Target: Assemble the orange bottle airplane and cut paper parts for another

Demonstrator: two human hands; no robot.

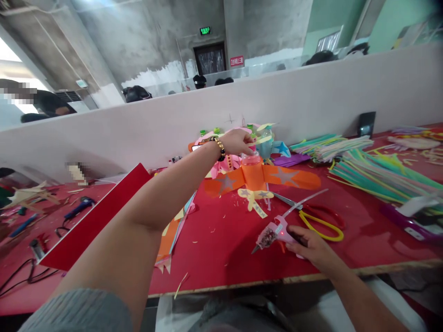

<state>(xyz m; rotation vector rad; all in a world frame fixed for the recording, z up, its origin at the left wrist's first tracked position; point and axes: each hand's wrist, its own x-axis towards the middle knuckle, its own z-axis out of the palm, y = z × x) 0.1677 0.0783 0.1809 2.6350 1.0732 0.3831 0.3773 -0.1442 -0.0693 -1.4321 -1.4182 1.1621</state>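
My left hand [237, 140] reaches far across the table, fingers bent down over the upper part of a bottle wrapped in orange paper [254, 174]. Whatever lies between those fingertips is hidden. Orange paper wings with grey stars [290, 177] spread from the bottle. A pale yellow paper strip [263, 139] shows just beside the fingers. My right hand [309, 244] is wrapped round the handle of a pink glue gun [279, 229], its nozzle pointing left and a clear glue stick rising from its back. Near the gun lies a small yellow paper plane [255, 197] with grey stars.
Scissors [321, 226] with yellow and red handles lie beyond the glue gun. Bundles of coloured strips [380, 173] cover the right. A red board [104, 221] leans at left, near a blue tool [79, 207]. A white partition [155, 124] stands behind; people are beyond it.
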